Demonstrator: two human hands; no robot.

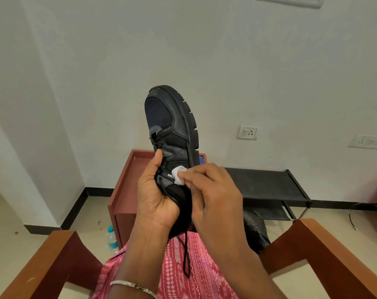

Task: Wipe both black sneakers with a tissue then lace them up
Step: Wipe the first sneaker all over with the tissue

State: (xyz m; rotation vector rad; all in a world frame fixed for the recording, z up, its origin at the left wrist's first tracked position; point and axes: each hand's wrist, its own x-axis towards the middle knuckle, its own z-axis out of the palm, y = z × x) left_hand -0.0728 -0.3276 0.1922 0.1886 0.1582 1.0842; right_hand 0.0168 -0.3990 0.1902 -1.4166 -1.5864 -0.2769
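Grips the black sneaker (172, 126) with the left hand (155, 197), thumb (157, 160) laid across the lacing, fingers wrapped behind it, hidden. Pinches a wadded white tissue (180, 175) in the right hand (215, 190) fingers (196, 172), pressed to the sneaker's side just beside the white lettering (171, 176). Toe well above both sets of fingers; loose lace (185, 255) dangling below them over pink patterned cloth (196, 283)

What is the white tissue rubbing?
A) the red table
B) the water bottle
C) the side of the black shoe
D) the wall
C: the right hand pinches the tissue against the side of the black sneaker, which the left hand holds up.
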